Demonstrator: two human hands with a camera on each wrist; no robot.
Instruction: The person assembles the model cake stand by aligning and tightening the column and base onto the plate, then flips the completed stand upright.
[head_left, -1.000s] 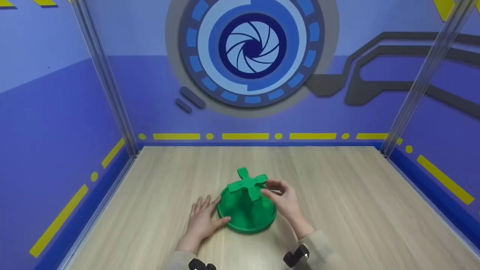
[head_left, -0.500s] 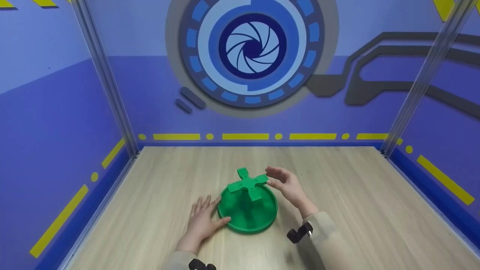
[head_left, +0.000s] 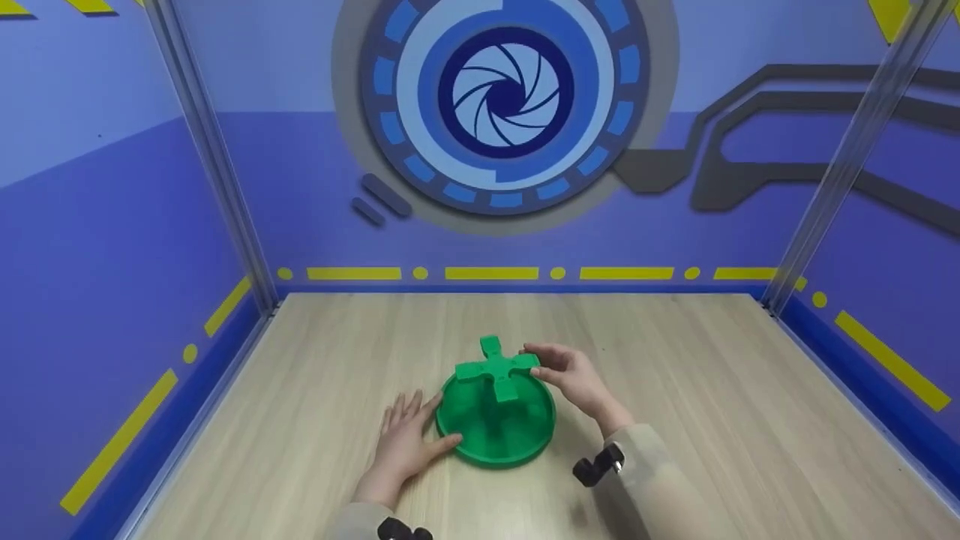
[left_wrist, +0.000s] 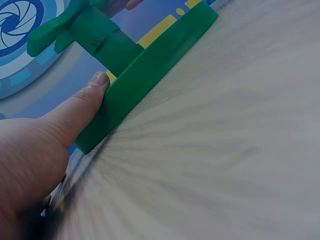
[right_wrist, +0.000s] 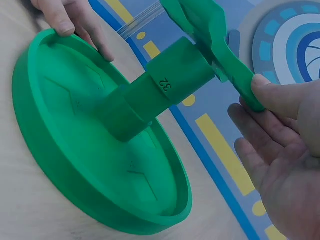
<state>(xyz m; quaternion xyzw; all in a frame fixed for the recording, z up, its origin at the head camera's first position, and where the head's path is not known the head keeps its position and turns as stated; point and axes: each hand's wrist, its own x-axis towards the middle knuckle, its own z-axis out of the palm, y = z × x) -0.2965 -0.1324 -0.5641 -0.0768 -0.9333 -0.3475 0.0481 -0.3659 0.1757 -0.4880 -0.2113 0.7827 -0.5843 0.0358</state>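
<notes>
A round green dish [head_left: 469,450] with a raised rim lies on the wooden table. From its middle rises a stepped green post [right_wrist: 157,90], marked with small numbers, topped by a green four-armed cross handle [head_left: 498,367]. My right hand [head_left: 576,379] pinches the cross handle's right arm, thumb [right_wrist: 280,95] on one side and fingers beneath. On the dish's left side rests my left hand [head_left: 409,446], fingers spread and fairly straight; its thumb [left_wrist: 85,102] lies over the rim. In the head view the handle hides much of the post.
The pale wooden table [head_left: 337,345] stretches out around the dish. Blue and purple printed walls [head_left: 300,202] enclose its back and sides, with metal corner posts [head_left: 217,157]. Black wrist devices [head_left: 598,465] sit at both cuffs.
The right hand drew back from the cross handle, then came in again and now pinches its right arm. The handle has turned slightly clockwise as seen from above. The left hand stays put.
</notes>
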